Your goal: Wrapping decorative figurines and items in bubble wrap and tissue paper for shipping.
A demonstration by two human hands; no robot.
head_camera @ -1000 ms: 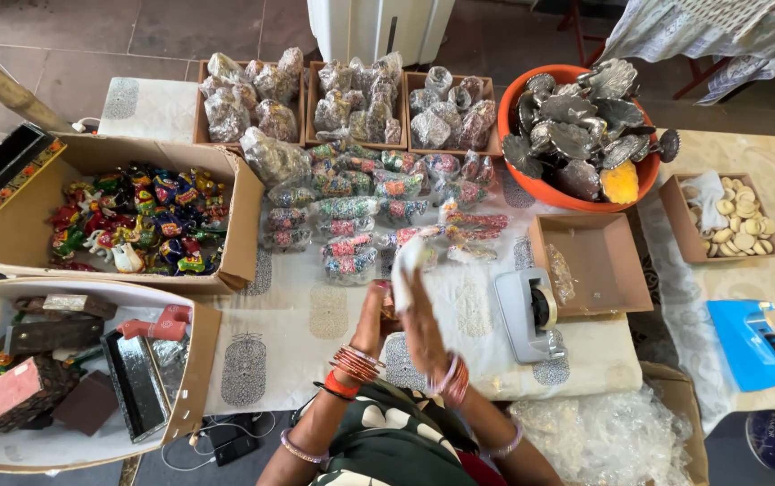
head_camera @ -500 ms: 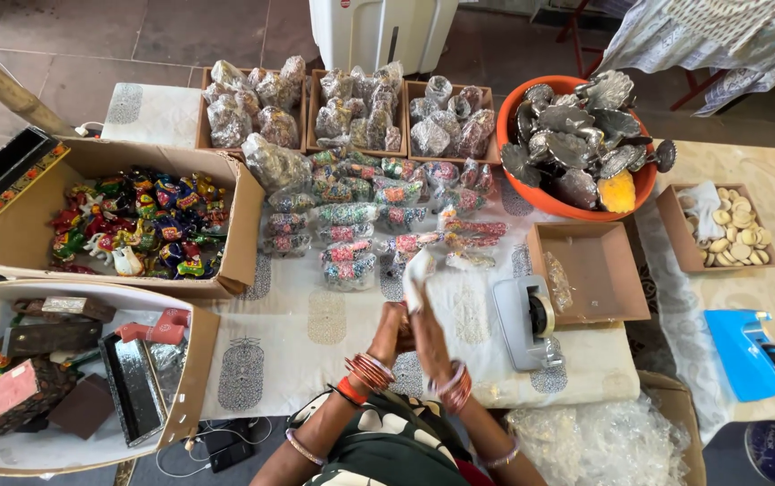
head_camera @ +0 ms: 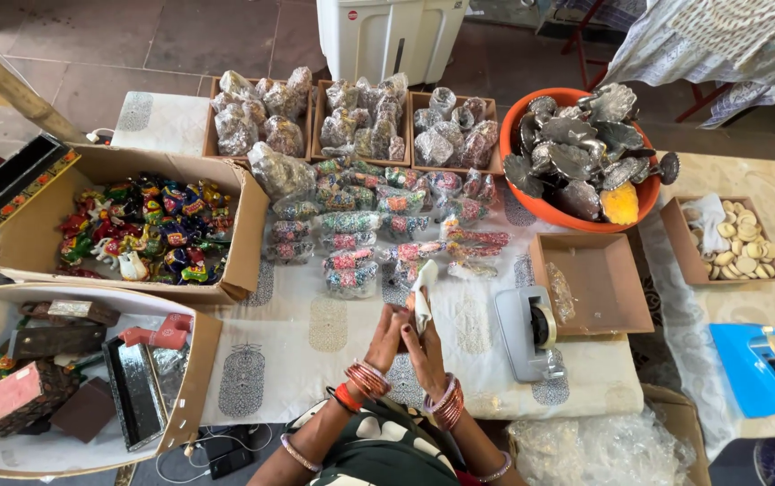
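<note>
Red and gold bangles (head_camera: 367, 379) on both wrists

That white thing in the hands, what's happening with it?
A person holds a small white wrapped piece up between both hands, the left hand and right hand pressed close around it. They stand at a cloth-covered table. In front lie rows of plastic-wrapped colourful trinkets, an orange bowl of silvery pieces, and a grey tape dispenser.

Open cloth (head_camera: 315, 337) left of the hands (head_camera: 408, 335), between the two cardboard boxes (head_camera: 243, 236) and the wrapped packets (head_camera: 351, 270). Hemmed in ahead by those packets (rows packed close, touching). Blocked on the right by the tape dispenser (head_camera: 529, 333) and brown tray (head_camera: 596, 283); orange tub (head_camera: 576, 211) beyond.
</note>
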